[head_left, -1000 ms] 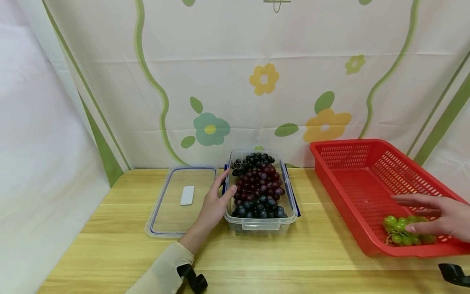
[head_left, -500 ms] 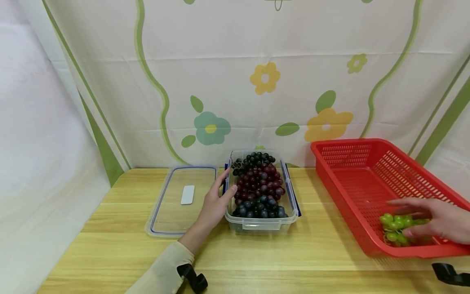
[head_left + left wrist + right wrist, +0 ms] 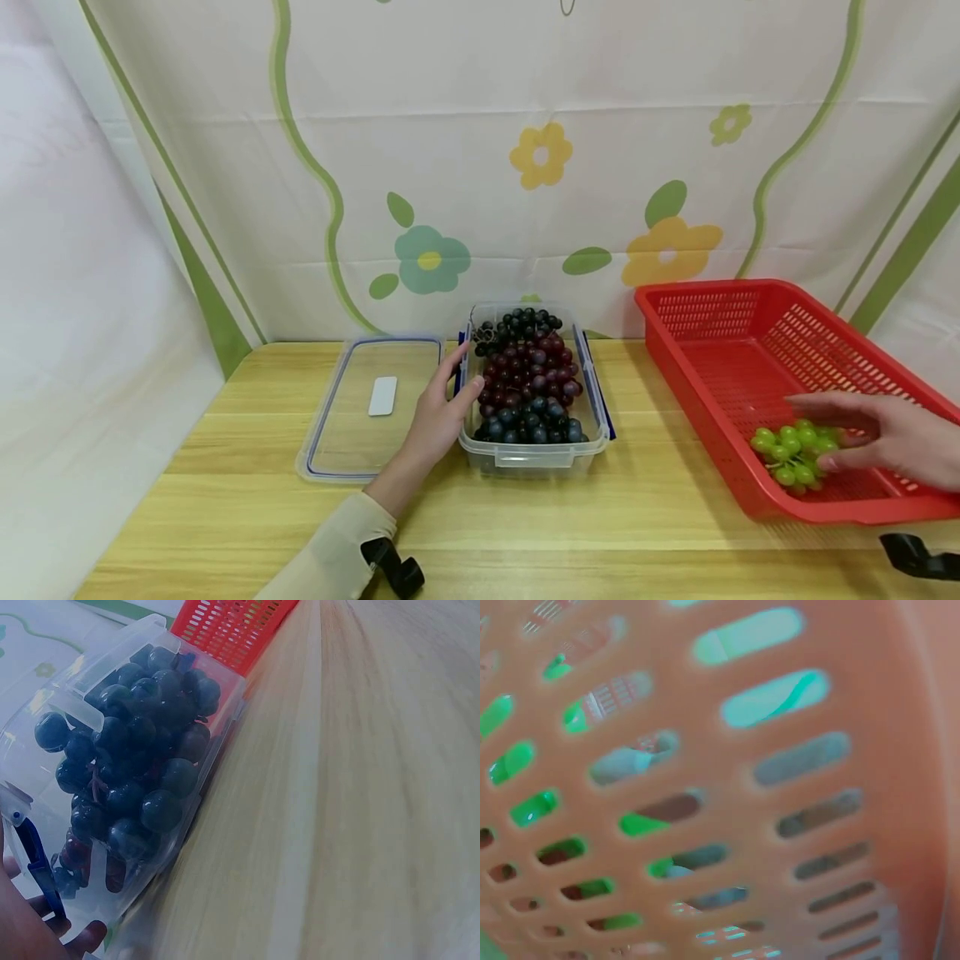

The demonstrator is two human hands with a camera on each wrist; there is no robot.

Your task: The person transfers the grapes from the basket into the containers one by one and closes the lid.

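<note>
In the head view my left hand holds the left side of a clear lidless food container, its thumb over the rim. Fingers show beside the blue side latch in the left wrist view. Inside lie black grapes at the back, red grapes in the middle and dark blue grapes in front. My right hand grips the right end of a green grape bunch inside a red basket. Basket slots fill the right wrist view, hiding that hand's fingertips.
A clear lid with a blue seal lies left of the container, a white rectangular piece on it. The wooden table meets a flower-printed curtain behind. The basket's raised wall stands between the right hand and the container.
My right hand has closed on the green grapes and shifted them left within the basket, apparently slightly raised. My left hand and the container have stayed in place.
</note>
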